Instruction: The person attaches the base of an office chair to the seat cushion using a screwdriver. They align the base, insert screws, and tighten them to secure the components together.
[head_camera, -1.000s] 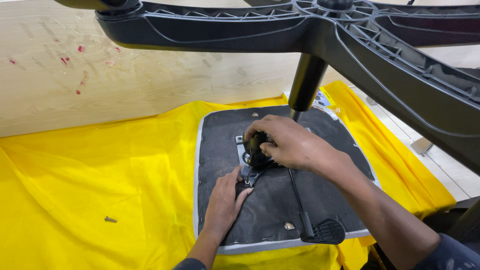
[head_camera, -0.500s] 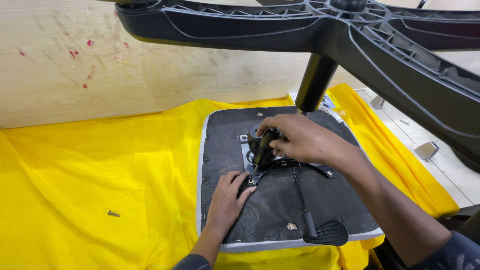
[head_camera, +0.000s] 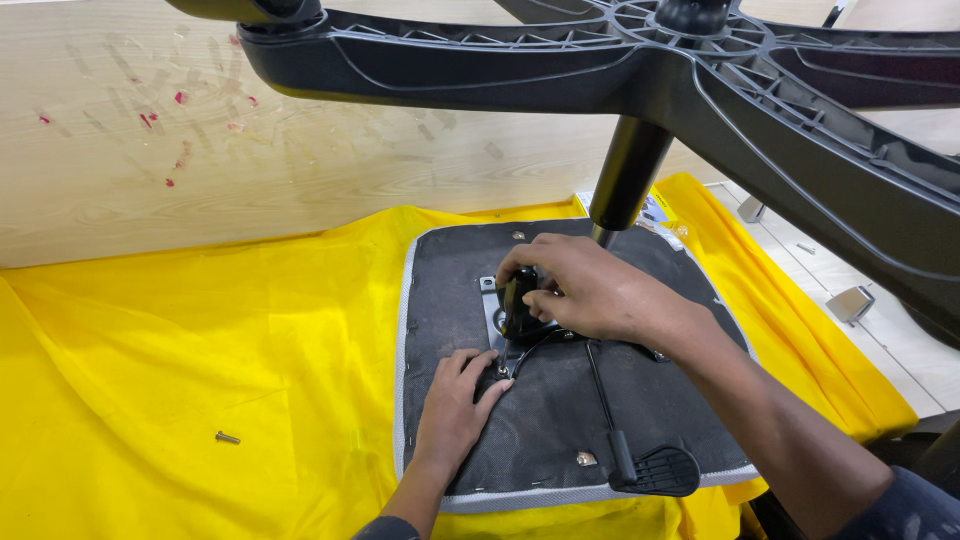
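Observation:
An upturned chair seat with a dark fabric underside lies on a yellow cloth. My right hand is closed around the black handle of a screwdriver standing over the metal mounting plate at the seat's middle. My left hand rests flat on the seat below it, fingertips touching the screwdriver's tip. The black gas cylinder rises from the plate behind my right hand to the star-shaped chair base overhead.
A black lever with a paddle end lies along the seat near its front edge. One loose screw sits on the cloth at left. A wooden panel stands behind. Small metal brackets lie on the floor at right.
My right hand has stayed on the screwdriver handle, shifting its grip slightly. The left hand keeps its fingers at the tip. The view has drifted a little to the right.

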